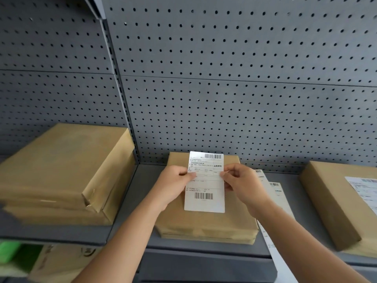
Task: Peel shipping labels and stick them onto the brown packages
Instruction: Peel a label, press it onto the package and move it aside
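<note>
Shipping label (pixel 204 201), white with a barcode near its top edge and another lower down, is held printed side up over the middle brown package (pixel 204 223), which lies flat on the grey shelf (pixel 140 180). Whether the label already touches the wrapping cannot be told. The left hand (pixel 175 184) pinches the label's left edge between thumb and curled fingers, and the right hand (pixel 242 182) pinches its right edge at about the same height, so both hands are grasping the sheet.

Just right of this package, partly under the right forearm, lies a strip of further labels (pixel 273 193) that runs off the front of the shelf. Farther right sits another brown package (pixel 330 201) with a label (pixel 365 190) already stuck on top. On the left, two brown packages are stacked (pixel 61 166), with no label showing on them. A grey pegboard (pixel 224 99) forms the back wall. Below the left shelf, a green object (pixel 8 254) and a cardboard box (pixel 61 262) show, blurred.
</note>
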Action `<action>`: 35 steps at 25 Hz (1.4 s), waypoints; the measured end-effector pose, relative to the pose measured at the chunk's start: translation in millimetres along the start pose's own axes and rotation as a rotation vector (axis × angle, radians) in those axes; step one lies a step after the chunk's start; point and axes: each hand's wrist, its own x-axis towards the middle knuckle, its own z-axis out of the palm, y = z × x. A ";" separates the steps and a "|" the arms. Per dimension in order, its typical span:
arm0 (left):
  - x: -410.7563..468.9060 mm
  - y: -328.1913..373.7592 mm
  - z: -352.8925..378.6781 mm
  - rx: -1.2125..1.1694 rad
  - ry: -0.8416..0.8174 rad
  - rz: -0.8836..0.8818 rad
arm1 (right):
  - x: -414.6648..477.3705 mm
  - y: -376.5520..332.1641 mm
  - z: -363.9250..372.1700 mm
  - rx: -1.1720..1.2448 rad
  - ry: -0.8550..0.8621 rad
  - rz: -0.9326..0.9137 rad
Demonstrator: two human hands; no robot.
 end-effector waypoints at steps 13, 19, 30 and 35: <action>19.4 -4.3 11.5 0.358 0.112 0.081 | 14.9 13.7 5.9 -0.418 0.105 -0.116; 22.3 1.2 16.7 0.503 0.105 0.090 | 14.6 10.0 11.1 -0.553 0.102 -0.143; 18.3 3.0 11.9 0.649 0.152 0.091 | 18.7 8.6 19.2 -0.776 0.104 -0.172; 17.7 -9.4 13.8 0.816 0.112 0.376 | 17.3 23.8 16.2 -0.976 0.210 -0.442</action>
